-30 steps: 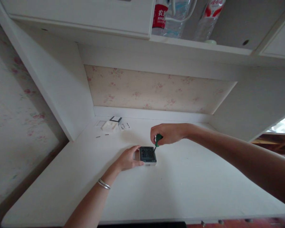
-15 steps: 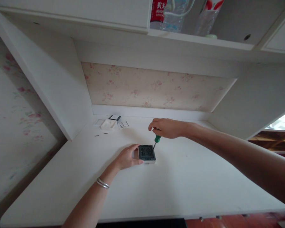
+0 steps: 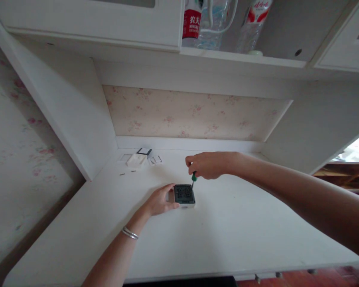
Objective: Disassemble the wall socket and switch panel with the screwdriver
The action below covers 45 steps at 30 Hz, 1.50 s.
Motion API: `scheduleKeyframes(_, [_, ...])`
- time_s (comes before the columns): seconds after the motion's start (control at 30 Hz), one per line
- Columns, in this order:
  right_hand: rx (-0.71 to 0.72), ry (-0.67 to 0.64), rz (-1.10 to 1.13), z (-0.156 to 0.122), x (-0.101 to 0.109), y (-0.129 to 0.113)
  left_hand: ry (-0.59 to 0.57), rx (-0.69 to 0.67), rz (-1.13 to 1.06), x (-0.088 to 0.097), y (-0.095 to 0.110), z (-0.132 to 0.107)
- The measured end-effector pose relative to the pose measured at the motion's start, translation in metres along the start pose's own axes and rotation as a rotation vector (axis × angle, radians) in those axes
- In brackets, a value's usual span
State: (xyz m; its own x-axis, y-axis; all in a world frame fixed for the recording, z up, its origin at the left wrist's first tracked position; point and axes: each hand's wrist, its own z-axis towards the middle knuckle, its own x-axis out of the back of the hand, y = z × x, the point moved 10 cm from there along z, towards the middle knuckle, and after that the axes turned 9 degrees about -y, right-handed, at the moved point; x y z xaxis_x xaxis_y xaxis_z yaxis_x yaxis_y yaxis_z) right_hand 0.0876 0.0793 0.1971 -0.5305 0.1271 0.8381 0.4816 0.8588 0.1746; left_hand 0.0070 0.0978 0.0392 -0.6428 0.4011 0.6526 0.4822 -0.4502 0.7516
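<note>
A small square box [image 3: 184,194] with a dark face and white sides lies on the white desk; it looks like a wall socket, though its details are hard to make out. Fingers and thumb of my left hand [image 3: 161,200] grip its left corners from the side. My right hand [image 3: 206,165] is closed around the green handle of a screwdriver [image 3: 194,177], held nearly upright. The metal shaft points down, its tip at the right part of the dark face. Whether the tip sits on a screw cannot be seen.
Behind, at the back left of the desk [image 3: 242,231], are a white open box [image 3: 137,160], a black-edged square frame [image 3: 144,151], thin frame pieces and two small dark strips. Plastic bottles [image 3: 192,24] stand on the shelf overhead. A side panel [image 3: 62,99] rises at left.
The screwdriver has become more upright, with my right hand slightly lower and further left. My left hand stays on the box. The view has tilted a little upward.
</note>
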Motion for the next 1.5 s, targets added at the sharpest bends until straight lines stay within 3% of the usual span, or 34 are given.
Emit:
scheduleKeyframes(0.13, [-0.159,0.111,0.152,0.005,0.01,0.019,0.01,0.032,-0.003,-0.001,-0.006,0.0])
scheduleKeyframes(0.33, [-0.429,0.196,0.304,-0.002,0.0,0.058,0.009,0.037,-0.02,-0.001,-0.007,0.001])
scheduleKeyframes(0.5, [-0.487,0.087,0.522,-0.007,-0.015,0.066,0.014,0.05,0.009,-0.001,-0.01,0.001])
scheduleKeyframes(0.63, [-0.601,-0.044,0.473,-0.013,-0.027,0.069,0.016,0.054,0.007,-0.002,-0.012,0.001])
scheduleKeyframes(0.87, [-0.436,0.106,0.157,-0.003,-0.003,0.05,0.014,0.051,0.012,-0.002,-0.009,0.002])
scheduleKeyframes(1.2, [-0.362,0.026,0.261,-0.007,-0.015,0.053,0.026,0.037,0.016,0.0,-0.007,0.002])
scheduleKeyframes(1.5, [-0.239,0.079,0.18,-0.007,-0.002,0.04,0.033,0.049,0.028,-0.001,-0.011,0.001])
